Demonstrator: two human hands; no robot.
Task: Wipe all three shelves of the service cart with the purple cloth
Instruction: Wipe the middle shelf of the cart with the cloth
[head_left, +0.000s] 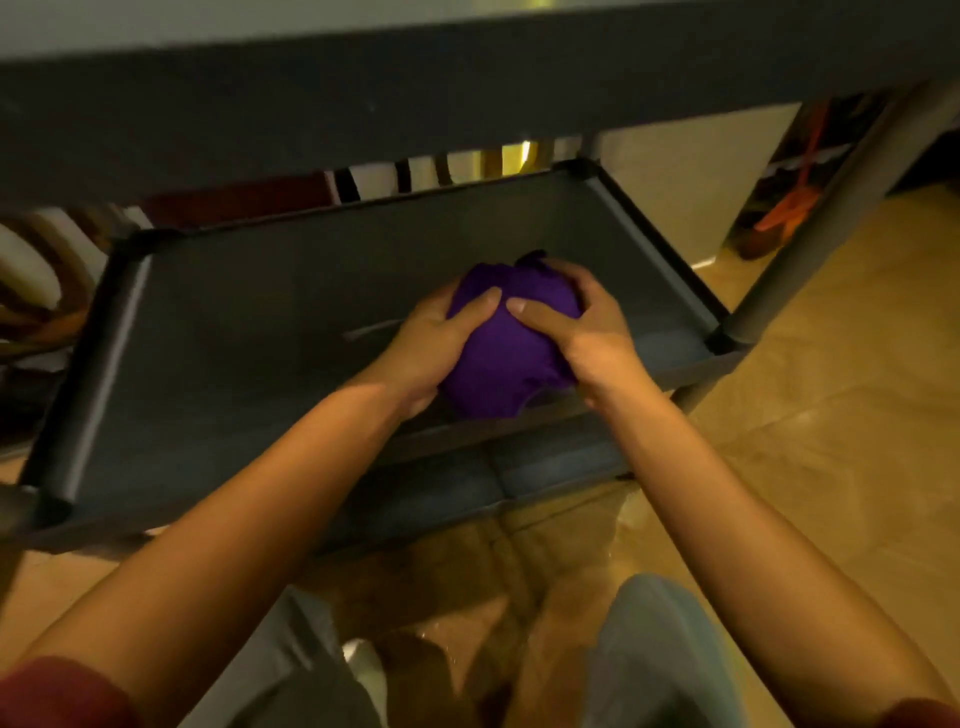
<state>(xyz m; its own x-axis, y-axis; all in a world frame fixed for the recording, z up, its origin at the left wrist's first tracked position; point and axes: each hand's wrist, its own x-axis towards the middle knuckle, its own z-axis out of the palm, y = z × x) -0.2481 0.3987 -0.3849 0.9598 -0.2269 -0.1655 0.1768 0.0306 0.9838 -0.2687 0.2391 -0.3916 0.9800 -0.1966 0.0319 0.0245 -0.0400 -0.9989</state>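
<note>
- Nearest to the camera are the knees in grey trousers (670, 649) and two bare forearms with dark red sleeves (57, 691).
- The purple cloth (511, 353) is bunched into a rounded ball with folds on its surface.
- The left hand (431, 348) and the right hand (592, 338) clasp the cloth from both sides, thumbs lying on top and almost meeting.
- The cloth sits at the near edge of the grey shelf (249, 322), closer to its right corner.
- Above, the upper shelf (415, 114) of the service cart crosses the view.
</note>
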